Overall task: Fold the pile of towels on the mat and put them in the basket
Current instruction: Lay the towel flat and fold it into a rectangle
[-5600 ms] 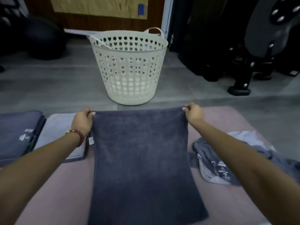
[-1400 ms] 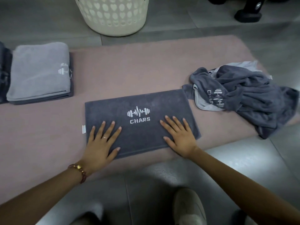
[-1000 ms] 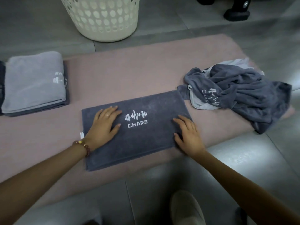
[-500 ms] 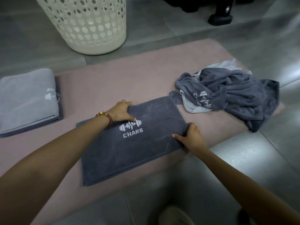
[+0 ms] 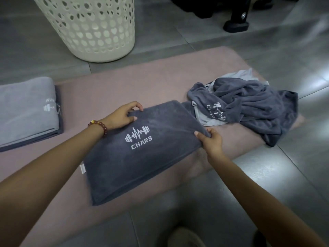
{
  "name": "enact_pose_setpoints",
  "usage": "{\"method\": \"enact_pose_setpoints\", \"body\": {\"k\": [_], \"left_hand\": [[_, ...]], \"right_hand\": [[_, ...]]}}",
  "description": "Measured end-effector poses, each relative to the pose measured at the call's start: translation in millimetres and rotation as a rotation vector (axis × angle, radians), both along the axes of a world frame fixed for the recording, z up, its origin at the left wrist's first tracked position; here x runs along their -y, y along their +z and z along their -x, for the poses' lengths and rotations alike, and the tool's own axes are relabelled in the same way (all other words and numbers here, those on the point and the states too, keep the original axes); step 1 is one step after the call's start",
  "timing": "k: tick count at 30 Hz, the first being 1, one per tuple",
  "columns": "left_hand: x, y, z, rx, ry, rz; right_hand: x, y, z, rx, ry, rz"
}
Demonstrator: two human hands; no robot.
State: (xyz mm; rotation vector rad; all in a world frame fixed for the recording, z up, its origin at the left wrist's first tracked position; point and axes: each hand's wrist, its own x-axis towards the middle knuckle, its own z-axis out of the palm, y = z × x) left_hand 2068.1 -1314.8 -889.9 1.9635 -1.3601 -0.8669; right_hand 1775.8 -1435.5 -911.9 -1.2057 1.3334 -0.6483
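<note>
Towel (image 5: pixel 142 163), left hand (image 5: pixel 122 115), right hand (image 5: pixel 211 142) pinching

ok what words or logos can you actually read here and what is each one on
"CHARS", under a white barbell-and-pulse logo: on the dark grey towel gripped by the left hand and right hand.
"CHAR", turned sideways beside the same logo, its end lost in a fold: on a towel in the crumpled pile.
Folded light grey towel: logo shows, lettering too blurred to read.
White tag on the held towel's edge: too small to read.
</note>
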Motion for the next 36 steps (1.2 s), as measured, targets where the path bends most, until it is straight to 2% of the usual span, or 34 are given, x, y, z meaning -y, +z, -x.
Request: {"method": "enact_pose_setpoints", "body": {"k": [2, 4, 5, 7, 9, 11, 14, 15, 19, 24, 27, 31, 33, 36], "left_hand": [[-5, 6, -4, 0.016, 0.085, 0.101], [-14, 7, -5, -0.029, 0.154, 0.116], [-18, 5, -6, -0.05, 0.179, 0.107], [-24, 1, -6, -0.071, 0.224, 0.097], [-26, 0, -4, -0.077, 0.269, 0.105], [-26, 4, -2, -0.1, 0.301, 0.108], [-23, 19, 3, -0.14, 0.283, 0.121], [-23, 26, 6, -0.148, 0.267, 0.137], [-19, 56, 20, -0.16, 0.182, 0.246], [-18, 95, 29, -0.146, 0.213, 0.407], [-21, 114, 23, -0.117, 0.28, 0.484], [-30, 132, 18, -0.272, 0.405, 0.627], [-31, 134, 22, -0.335, 0.44, 0.64], [-29, 128, 29, -0.36, 0.476, 0.577]], "right_hand": [[8, 5, -10, 0.158, -0.108, -0.021], [11, 8, -22, 0.423, -0.186, -0.271], [6, 10, -28, 0.488, -0.154, -0.418], [-13, 7, -36, 0.438, -0.008, -0.604], [-35, -4, -42, 0.33, 0.081, -0.644], [-58, -12, -45, 0.23, 0.13, -0.601], [-84, -14, -46, 0.02, 0.239, -0.408], [-90, -13, -47, 0.005, 0.279, -0.403], [-98, -10, -53, 0.232, 0.297, -0.706], [-87, 10, -49, 0.533, 0.364, -0.869], [-70, 42, -44, 0.663, 0.398, -0.693], [-41, 91, -37, 0.753, 0.264, -0.388], [-27, 115, -33, 0.699, 0.172, -0.19], [-10, 141, -27, 0.478, 0.24, 0.069]]}}
